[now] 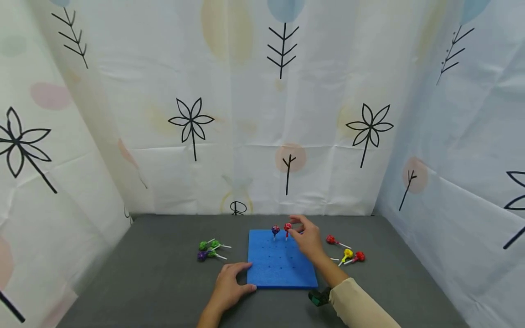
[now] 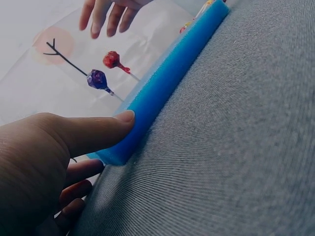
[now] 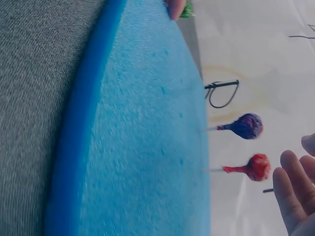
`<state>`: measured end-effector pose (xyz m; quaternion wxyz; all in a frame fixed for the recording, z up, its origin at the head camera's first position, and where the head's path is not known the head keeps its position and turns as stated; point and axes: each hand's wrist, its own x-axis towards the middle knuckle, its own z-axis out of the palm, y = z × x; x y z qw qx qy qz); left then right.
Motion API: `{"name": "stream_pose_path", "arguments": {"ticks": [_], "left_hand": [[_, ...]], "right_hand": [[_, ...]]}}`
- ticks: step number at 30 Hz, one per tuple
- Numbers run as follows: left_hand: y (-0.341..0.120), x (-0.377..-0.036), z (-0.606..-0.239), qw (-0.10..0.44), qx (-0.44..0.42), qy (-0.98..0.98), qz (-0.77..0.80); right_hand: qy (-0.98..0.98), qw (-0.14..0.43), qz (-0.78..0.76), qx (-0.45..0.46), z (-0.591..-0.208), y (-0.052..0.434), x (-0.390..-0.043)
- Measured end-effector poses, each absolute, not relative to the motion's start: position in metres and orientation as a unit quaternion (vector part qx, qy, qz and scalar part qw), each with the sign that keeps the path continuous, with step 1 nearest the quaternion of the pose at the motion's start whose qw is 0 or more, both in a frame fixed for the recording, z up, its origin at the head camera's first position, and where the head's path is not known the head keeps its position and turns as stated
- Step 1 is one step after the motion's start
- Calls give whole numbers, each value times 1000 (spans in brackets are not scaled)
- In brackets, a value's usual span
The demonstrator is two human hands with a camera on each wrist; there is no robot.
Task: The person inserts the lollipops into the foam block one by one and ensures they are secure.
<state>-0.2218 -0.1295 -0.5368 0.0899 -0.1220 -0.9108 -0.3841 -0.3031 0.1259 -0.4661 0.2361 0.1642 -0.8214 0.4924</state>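
A blue foam board point(image 1: 280, 279) with rows of small holes lies on the grey table. Two lollipops stand upright by their sticks along its far part: a purple one point(image 3: 247, 126) and, to its right, a red one point(image 3: 258, 167). My right hand point(image 1: 307, 239) hovers beside the red lollipop; in both wrist views its fingers are apart from the candy, relaxed and holding nothing. At the board's near left corner rests my left hand point(image 1: 229, 284). Its straight thumb point(image 2: 106, 130) presses the front edge, while the other fingers lie at the left side, partly hidden.
Left of the board lie several green lollipops point(image 1: 215, 244) and a purple one point(image 1: 202, 256). To its right are a red lollipop point(image 1: 331, 238), a yellow one point(image 1: 348, 253) and another red one point(image 1: 359, 256). A patterned white curtain point(image 1: 246, 177) hangs behind the table.
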Motion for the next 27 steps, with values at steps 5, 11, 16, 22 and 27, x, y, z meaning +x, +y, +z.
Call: {"name": "stream_pose_path", "arguments": {"ticks": [5, 11, 16, 22, 27], "left_hand": [[-131, -222, -538, 79, -119, -913, -381], [-130, -222, -539, 79, -122, -913, -380], [-130, -222, -538, 79, -118, -914, -379], [-130, -223, -536, 73, -112, -916, -379], [-130, -223, -536, 72, -110, -915, -381]], "right_hand": [[-814, 249, 499, 165, -464, 136, -298], [-818, 261, 489, 157, -468, 150, -288], [-830, 244, 480, 146, -476, 161, -280], [-844, 221, 468, 143, -484, 172, -274], [-863, 223, 429, 144, -491, 180, -273]]}}
